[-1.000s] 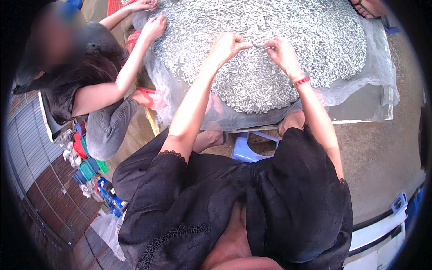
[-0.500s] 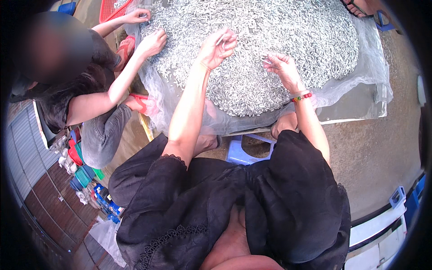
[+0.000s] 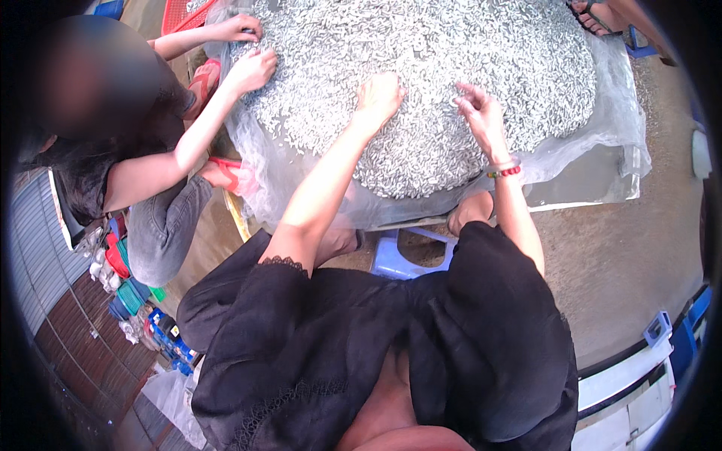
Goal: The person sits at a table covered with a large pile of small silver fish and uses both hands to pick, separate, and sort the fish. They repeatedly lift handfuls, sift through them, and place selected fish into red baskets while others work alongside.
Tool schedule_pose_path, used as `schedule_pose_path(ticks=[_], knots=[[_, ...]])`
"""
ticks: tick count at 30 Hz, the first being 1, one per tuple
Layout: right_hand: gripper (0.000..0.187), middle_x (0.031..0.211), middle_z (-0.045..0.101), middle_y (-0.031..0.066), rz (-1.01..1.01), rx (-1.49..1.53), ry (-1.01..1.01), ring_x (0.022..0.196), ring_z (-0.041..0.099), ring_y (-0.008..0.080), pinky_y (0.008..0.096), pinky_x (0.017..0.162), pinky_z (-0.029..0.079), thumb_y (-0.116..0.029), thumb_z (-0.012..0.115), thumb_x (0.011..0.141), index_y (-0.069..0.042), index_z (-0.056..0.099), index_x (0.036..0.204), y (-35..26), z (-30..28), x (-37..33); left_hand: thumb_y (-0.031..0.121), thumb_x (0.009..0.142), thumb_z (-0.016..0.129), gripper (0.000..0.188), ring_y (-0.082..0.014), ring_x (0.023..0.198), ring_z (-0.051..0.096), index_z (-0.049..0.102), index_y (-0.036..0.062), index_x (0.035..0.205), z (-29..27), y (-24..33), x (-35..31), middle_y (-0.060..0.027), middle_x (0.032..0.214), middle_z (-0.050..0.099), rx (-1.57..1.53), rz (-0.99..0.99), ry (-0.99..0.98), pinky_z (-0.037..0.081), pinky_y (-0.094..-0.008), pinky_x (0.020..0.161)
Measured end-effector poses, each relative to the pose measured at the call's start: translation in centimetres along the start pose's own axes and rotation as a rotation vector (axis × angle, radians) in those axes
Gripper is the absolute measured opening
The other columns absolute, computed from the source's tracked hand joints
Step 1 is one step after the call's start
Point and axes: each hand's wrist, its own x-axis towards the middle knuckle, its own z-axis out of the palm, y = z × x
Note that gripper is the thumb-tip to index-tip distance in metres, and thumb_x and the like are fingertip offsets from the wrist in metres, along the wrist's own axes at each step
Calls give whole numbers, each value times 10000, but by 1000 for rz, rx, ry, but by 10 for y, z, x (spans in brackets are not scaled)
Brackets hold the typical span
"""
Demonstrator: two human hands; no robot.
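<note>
A broad heap of small, slender silvery-white pieces, like tiny fish (image 3: 421,154), covers a low table in front of me. My left hand (image 3: 380,96) is down on the heap, back up and fingers curled under; whatever they hold is hidden. To its right, my right hand (image 3: 483,120) hovers just over the heap. Its thumb and forefinger are apart, and no piece shows clearly between them. A red bead bracelet (image 3: 504,172) circles my right wrist. Thin pale netting (image 3: 538,167) lies under the heap and spills past its edge.
Another person at the left has both hands (image 3: 252,69) at the heap's left edge. A red basket (image 3: 180,19) stands behind them. Someone's sandalled foot (image 3: 598,19) is at the far right corner. Beneath the table's near edge is a blue plastic stool (image 3: 389,259).
My left hand has turned over and lowered onto the heap, slightly right; the sliver it held is out of sight. My right hand's pinch has loosened, its fingers spreading.
</note>
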Motion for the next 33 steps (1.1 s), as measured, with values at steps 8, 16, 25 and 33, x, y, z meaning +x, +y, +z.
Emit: schedule_pose_path(ticks=[8,16,25,33], knots=[[176,817,605,44,262,580,-235,734,579,136,232,628,444,-197,617,847,-33,572,894,-14,1,5,379,812,632,338,-135,573,472,584,58,717,-38,-16,8,-25,576,497,-460,-39,-327,392,-309,531],[205,749,600,179,-141,-606,-147,753,598,324,402,647,447,-217,646,764,-66,576,885,4,32,24,229,910,501,231,-70,605,414,485,26,800,-68,7,-17,-31,756,446,-1777,-213,-468,328,-128,365],[95,743,637,90,233,428,-138,690,611,136,230,596,468,-68,624,791,-36,550,742,1,7,12,348,726,711,345,-285,697,629,658,54,899,5,15,-12,-181,700,620,-274,2,20,473,-380,642],[258,858,657,102,314,599,-178,739,620,133,226,648,489,-51,620,814,33,600,1058,-4,-2,7,339,709,726,299,-294,697,635,664,56,783,6,14,-5,-145,706,644,-103,-99,-4,478,-407,641]])
